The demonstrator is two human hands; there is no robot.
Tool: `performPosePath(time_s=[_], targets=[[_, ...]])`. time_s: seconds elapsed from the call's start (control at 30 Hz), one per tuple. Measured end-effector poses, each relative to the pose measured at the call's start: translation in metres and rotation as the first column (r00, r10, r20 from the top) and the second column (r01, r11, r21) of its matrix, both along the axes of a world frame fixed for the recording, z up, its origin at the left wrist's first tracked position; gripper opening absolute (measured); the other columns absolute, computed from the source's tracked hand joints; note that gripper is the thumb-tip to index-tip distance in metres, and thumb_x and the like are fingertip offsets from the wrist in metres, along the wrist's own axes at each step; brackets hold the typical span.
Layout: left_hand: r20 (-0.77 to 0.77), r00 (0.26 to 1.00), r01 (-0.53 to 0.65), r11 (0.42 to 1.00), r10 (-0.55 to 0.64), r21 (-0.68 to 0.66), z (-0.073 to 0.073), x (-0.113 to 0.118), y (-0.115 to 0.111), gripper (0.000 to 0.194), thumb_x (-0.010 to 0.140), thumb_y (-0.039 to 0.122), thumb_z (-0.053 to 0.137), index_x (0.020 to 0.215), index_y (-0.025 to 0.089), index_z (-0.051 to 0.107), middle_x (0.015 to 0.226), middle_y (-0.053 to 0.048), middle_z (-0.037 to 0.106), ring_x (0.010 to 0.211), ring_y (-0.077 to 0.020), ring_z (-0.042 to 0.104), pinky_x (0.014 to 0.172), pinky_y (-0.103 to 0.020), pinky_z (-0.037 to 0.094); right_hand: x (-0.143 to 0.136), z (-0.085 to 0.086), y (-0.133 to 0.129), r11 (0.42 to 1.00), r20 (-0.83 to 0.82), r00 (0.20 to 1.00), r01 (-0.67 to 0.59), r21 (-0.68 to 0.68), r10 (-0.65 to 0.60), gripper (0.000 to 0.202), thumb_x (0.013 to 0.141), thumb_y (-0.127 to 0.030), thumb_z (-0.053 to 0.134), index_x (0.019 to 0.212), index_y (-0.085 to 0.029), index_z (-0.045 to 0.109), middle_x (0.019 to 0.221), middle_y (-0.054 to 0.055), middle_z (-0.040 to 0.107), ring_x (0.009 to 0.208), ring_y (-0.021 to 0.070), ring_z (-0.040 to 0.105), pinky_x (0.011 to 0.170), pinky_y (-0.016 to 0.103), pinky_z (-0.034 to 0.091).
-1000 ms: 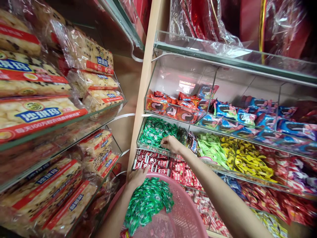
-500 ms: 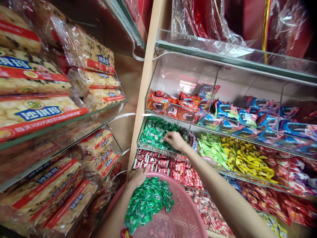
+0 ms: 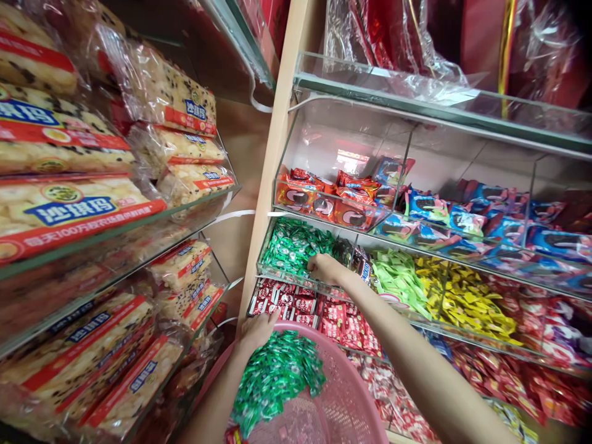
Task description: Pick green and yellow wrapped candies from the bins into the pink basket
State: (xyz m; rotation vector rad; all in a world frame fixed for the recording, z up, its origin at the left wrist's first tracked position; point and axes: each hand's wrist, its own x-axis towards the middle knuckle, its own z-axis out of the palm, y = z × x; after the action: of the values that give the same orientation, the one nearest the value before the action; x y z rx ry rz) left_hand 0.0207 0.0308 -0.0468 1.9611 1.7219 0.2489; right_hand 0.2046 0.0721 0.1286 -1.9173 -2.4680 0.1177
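Observation:
My right hand (image 3: 326,269) reaches into a clear bin (image 3: 296,276) of small green-wrapped candies (image 3: 296,242). Its fingers are curled together at the candies near the bin's front right; whatever is in them is hidden. Below, my left hand (image 3: 259,332) grips the far left rim of a pink plastic basket (image 3: 351,394), its fingertips partly out of sight. More green-wrapped candies (image 3: 277,376) lie heaped in the left part of that basket. A bit of a red and yellow wrapper (image 3: 232,435) shows at the basket's lower left.
Packaged snack bars (image 3: 87,206) fill glass shelves on the left. A wooden upright (image 3: 263,203) separates them from the candy shelves. Red-and-white packets (image 3: 291,302) sit under the green bin, with light green (image 3: 398,277) and yellow candies (image 3: 462,302) to its right. A glass shelf edge (image 3: 407,92) runs above.
My right hand has shifted slightly right and down, and its fingers have curled in more. My left hand stays at the basket rim. The view has moved a little.

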Motion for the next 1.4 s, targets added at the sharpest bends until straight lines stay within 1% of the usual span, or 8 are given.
performPosePath(time_s=[0.2,0.43,0.7,0.83,1.03,1.17,1.3,1.4], targets=[[0.004,1.000,-0.012,1.000,0.012,0.000,0.000,0.000,0.000,0.085,0.075,0.068,0.000,0.092,0.018,0.067,0.099,-0.015,0.064,0.098,-0.0303,0.057,0.082,-0.039,0.040,0.002,-0.001,0.000,0.998,-0.094,0.993,-0.066,0.014,0.068,0.018,0.067,-0.008,0.054,0.078,-0.016,0.066,0.075,0.002,0.066,0.070,0.0118,0.057,0.060,0.017,0.038],[-0.006,1.000,0.002,1.000,-0.002,0.005,0.000,0.000,0.000,0.085,0.076,0.067,0.000,0.091,0.016,0.066,0.099,-0.016,0.064,0.097,-0.0300,0.057,0.082,-0.039,0.040,0.001,-0.010,0.005,0.997,-0.178,0.983,-0.044,0.061,0.054,0.020,0.071,-0.034,0.061,0.068,-0.015,0.064,0.066,0.004,0.062,0.062,0.0128,0.053,0.054,0.021,0.034],[0.002,1.000,0.004,1.000,-0.004,0.006,0.002,0.000,-0.001,0.084,0.077,0.066,0.000,0.092,0.017,0.066,0.099,-0.016,0.064,0.097,-0.0303,0.057,0.082,-0.039,0.040,0.001,-0.009,0.006,0.992,-0.253,0.960,-0.124,0.003,0.121,0.012,0.068,-0.021,0.060,0.077,-0.014,0.063,0.066,0.000,0.061,0.060,0.0104,0.051,0.055,0.019,0.036],[0.003,1.000,0.000,1.000,0.000,-0.001,0.004,0.000,-0.001,0.083,0.077,0.066,0.001,0.092,0.016,0.066,0.100,-0.016,0.064,0.098,-0.0304,0.056,0.083,-0.039,0.039,0.003,-0.007,0.006,0.987,-0.266,0.956,-0.145,-0.064,0.123,0.007,0.065,-0.014,0.057,0.069,-0.013,0.062,0.063,-0.001,0.061,0.060,0.0106,0.051,0.054,0.019,0.036],[0.002,1.000,0.004,1.000,-0.004,0.005,0.002,0.000,0.000,0.082,0.077,0.066,0.002,0.092,0.018,0.066,0.101,-0.015,0.064,0.099,-0.0299,0.056,0.083,-0.039,0.039,-0.001,-0.004,0.004,0.988,-0.294,0.950,-0.135,-0.077,0.107,0.028,0.064,-0.010,0.053,0.092,-0.013,0.058,0.071,-0.001,0.061,0.056,0.0085,0.048,0.052,0.018,0.035],[-0.003,1.000,0.004,1.000,-0.004,0.016,0.001,0.000,0.000,0.082,0.077,0.066,0.002,0.092,0.018,0.066,0.100,-0.014,0.064,0.098,-0.0301,0.056,0.083,-0.039,0.039,-0.006,0.000,0.001,0.979,-0.290,0.947,-0.175,-0.107,0.138,0.019,0.062,-0.006,0.051,0.076,-0.014,0.063,0.073,0.001,0.062,0.063,0.0093,0.051,0.058,0.018,0.037],[0.002,1.000,-0.003,1.000,0.003,0.008,0.001,0.000,0.000,0.082,0.077,0.066,0.002,0.093,0.017,0.066,0.101,-0.014,0.064,0.098,-0.0288,0.056,0.083,-0.038,0.039,-0.008,0.004,-0.001,0.976,-0.291,0.948,-0.172,-0.135,0.127,0.014,0.069,-0.019,0.052,0.072,-0.013,0.064,0.070,0.001,0.062,0.063,0.0107,0.052,0.057,0.020,0.038],[0.010,1.000,0.003,1.000,-0.003,0.012,0.001,-0.001,0.000,0.083,0.076,0.067,0.001,0.093,0.018,0.066,0.101,-0.014,0.064,0.098,-0.0294,0.056,0.083,-0.039,0.039,-0.006,0.007,-0.002,0.976,-0.305,0.949,-0.138,-0.170,0.081,0.028,0.071,-0.038,0.054,0.071,-0.012,0.065,0.066,0.002,0.062,0.060,0.0112,0.050,0.053,0.021,0.037]])
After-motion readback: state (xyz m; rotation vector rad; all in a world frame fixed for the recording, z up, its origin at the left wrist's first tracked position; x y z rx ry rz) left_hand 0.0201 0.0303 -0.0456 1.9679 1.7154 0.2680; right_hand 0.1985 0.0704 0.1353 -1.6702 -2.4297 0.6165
